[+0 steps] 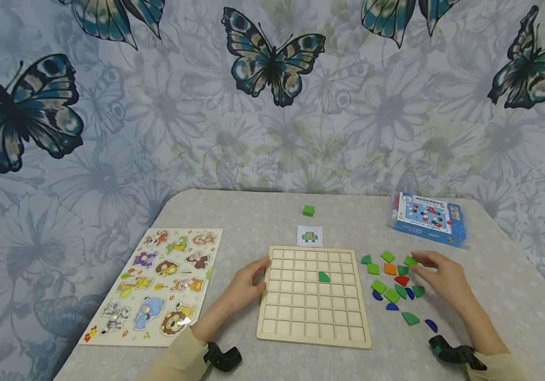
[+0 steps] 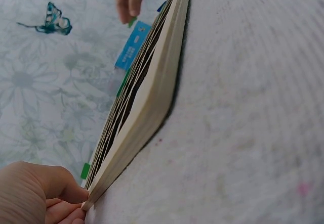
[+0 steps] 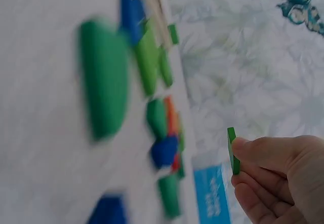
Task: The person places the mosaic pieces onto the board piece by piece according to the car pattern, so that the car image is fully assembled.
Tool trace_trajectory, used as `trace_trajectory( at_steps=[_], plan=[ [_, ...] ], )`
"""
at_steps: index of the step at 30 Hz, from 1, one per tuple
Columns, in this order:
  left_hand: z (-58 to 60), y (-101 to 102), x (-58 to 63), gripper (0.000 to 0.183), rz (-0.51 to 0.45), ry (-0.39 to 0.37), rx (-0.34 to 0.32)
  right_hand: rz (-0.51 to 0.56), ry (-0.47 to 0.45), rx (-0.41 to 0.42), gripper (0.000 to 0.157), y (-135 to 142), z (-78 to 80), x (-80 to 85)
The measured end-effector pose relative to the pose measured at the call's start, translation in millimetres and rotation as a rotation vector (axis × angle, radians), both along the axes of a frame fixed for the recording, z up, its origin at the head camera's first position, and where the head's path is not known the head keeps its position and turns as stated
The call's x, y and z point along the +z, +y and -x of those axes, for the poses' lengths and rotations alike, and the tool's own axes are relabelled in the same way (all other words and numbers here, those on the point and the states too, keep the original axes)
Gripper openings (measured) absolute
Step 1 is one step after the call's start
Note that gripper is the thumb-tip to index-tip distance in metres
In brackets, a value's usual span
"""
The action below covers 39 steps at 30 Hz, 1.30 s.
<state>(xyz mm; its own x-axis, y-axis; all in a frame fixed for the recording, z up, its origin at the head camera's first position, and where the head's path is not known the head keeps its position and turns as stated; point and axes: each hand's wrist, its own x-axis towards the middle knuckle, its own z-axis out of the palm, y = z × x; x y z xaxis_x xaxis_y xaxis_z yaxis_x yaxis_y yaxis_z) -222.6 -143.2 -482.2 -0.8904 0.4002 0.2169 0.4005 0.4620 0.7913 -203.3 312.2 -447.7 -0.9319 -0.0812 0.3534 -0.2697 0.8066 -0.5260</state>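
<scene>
My left hand (image 1: 245, 286) grips the left edge of a wooden grid board (image 1: 315, 341), thumb and fingers at its rim in the left wrist view. One dark green quarter-circle tile (image 1: 324, 277) lies in a cell toward the board's upper right. At the right of the table, my right hand (image 1: 446, 278) pinches a light green square tile (image 3: 233, 150) between thumb and fingers, raised off the table in the right wrist view. Around it lie loose tiles: green quarter-circles (image 1: 410, 318), blue half-circles (image 1: 431, 325), light green squares (image 1: 391, 295), an orange square (image 1: 390, 269) and a red piece (image 1: 401, 280).
A small pattern card (image 1: 309, 236) lies just beyond the board, with green blocks (image 1: 308, 210) behind it. On the left is an animal picture board (image 1: 158, 286). A blue box (image 1: 427, 218) stands at the back right, and the patterned wall (image 1: 272, 148) rises behind the table.
</scene>
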Motion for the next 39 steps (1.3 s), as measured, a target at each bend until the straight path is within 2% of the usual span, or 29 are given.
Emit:
trace_trajectory(
  at_steps=[7,17,25,32,35,39],
  plan=[
    [-1.4,1,-0.4,0.061,-0.022,-0.004,0.006,0.051,0.019,0.136,0.034,-44,14.7,21.2],
    [0.5,1,-5.6,0.062,-0.013,-0.021,-0.006,0.095,0.056,0.353,0.033,-108,32.3,15.6],
    [-1.8,0,-6.4,0.063,-0.012,-0.023,-0.017,0.136,0.005,0.428,0.032,-144,34.3,9.7],
    [0.6,-1,-5.7,0.062,-0.001,-0.023,-0.008,0.160,-0.056,0.531,0.031,-168,36.8,-1.3],
    [1.3,-2,-3.0,0.063,-0.003,-0.027,-0.004,0.164,-0.092,0.533,0.031,-175,36.3,-5.1],
    [1.5,-2,-2.2,0.063,0.003,-0.030,-0.004,0.143,-0.140,0.486,0.031,-179,35.5,-13.4]
  ],
)
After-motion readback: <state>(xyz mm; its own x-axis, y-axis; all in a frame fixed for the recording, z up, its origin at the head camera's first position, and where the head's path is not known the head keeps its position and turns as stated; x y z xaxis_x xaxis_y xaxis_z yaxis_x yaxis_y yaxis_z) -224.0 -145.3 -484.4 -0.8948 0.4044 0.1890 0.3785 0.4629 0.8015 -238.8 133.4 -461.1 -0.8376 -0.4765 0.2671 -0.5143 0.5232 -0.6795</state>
